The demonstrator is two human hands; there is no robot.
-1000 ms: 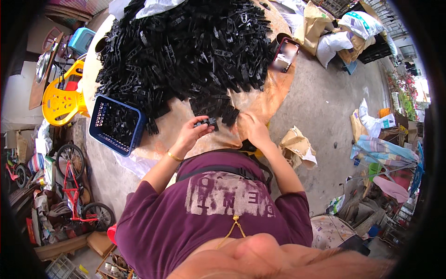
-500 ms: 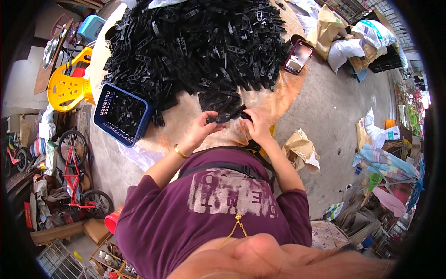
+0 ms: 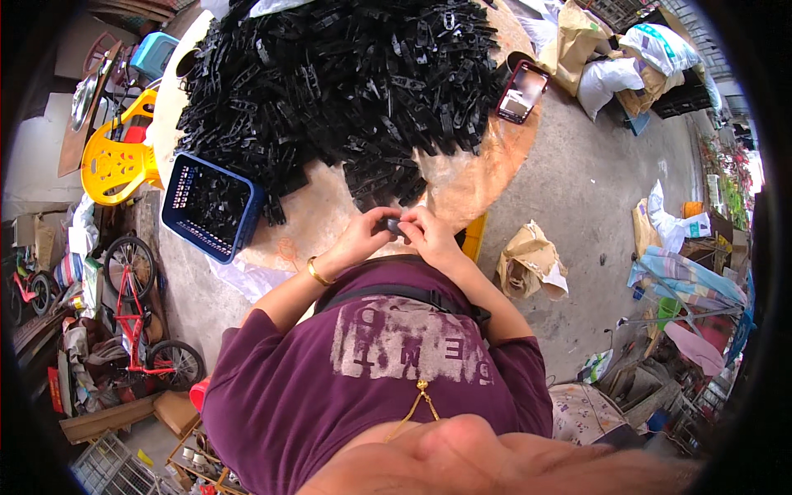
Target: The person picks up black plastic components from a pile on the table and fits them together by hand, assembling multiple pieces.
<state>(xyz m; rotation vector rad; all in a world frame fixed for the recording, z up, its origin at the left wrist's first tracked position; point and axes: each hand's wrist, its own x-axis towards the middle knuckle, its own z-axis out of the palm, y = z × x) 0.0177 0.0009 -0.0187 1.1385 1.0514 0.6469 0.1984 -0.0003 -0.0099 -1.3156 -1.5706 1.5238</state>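
My left hand and my right hand meet at the near edge of the round table. Between their fingertips is a small black plastic piece, mostly covered by the fingers. Both hands are closed on it. Just beyond them, a few long black plastic pieces lie at the near edge of a large heap of similar slotted pieces. To the left stands a blue plastic basket, tilted, with black pieces inside.
A phone rests at the table's right side. The table top shows a worn, tan cover. On the floor are a torn paper bag to the right and a yellow chair at the left. A red bicycle stands further left.
My right hand has moved left to meet my left hand. The black pieces held apart before are now together between the fingers. The whole view has shifted slightly.
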